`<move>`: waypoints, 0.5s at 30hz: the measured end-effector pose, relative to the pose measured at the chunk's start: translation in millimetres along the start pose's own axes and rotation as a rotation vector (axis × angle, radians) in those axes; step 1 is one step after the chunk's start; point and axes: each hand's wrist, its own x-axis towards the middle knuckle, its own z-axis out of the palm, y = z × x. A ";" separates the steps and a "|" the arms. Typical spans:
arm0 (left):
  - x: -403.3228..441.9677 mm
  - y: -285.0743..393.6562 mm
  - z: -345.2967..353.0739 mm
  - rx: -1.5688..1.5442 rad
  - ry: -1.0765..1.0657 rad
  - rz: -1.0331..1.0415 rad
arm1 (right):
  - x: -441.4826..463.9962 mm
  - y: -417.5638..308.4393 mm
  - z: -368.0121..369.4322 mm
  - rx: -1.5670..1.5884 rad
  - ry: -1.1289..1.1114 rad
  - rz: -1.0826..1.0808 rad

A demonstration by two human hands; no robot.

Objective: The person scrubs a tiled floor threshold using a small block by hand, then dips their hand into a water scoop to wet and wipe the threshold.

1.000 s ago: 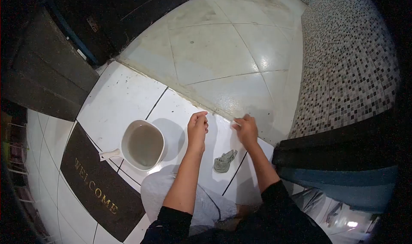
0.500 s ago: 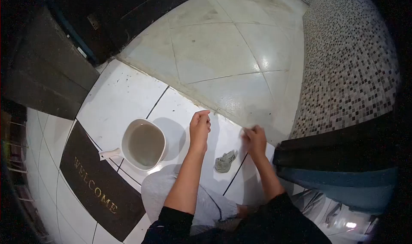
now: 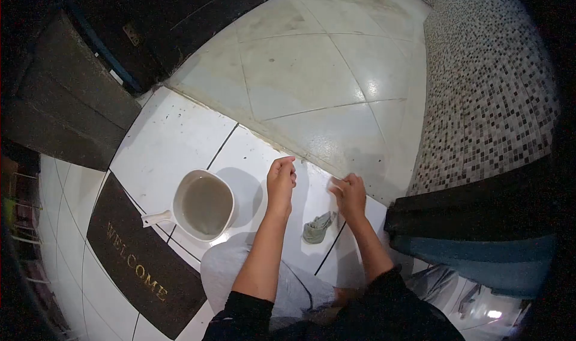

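My left hand (image 3: 281, 179) is curled closed over the white tiles, with nothing visible in it. To its right, my right hand (image 3: 350, 194) has its fingers bent near the edge of the white tile step; its fingertips are blurred, and whether they hold anything is hidden. A crumpled grey-green cloth (image 3: 318, 228) lies on the tiles (image 3: 252, 146) between my forearms, touched by neither hand. Left of my left hand stands a white dipper (image 3: 204, 206) with cloudy greyish water in it, its handle pointing left.
A dark mat (image 3: 135, 263) lettered "WELCOME" lies at the lower left. Beyond the step edge is a dirty, pale tiled floor (image 3: 306, 68). A mosaic wall (image 3: 486, 101) rises at right, a dark door (image 3: 174, 23) at upper left.
My right hand has moved right and slightly down from its place a second ago. My left hand keeps its curled shape; dipper and cloth stay put on the tiles.
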 end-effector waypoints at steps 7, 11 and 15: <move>0.2 -3.8 2.2 0.002 -0.035 0.035 | 39.9 -32.6 26.7 -0.025 0.021 -0.026; 1.0 -3.5 -2.9 0.002 -0.020 0.030 | 40.0 -35.2 25.0 0.000 0.010 -0.075; 1.3 -1.2 1.0 -0.020 -0.017 0.021 | -7.7 -11.4 4.7 0.001 -0.054 -0.016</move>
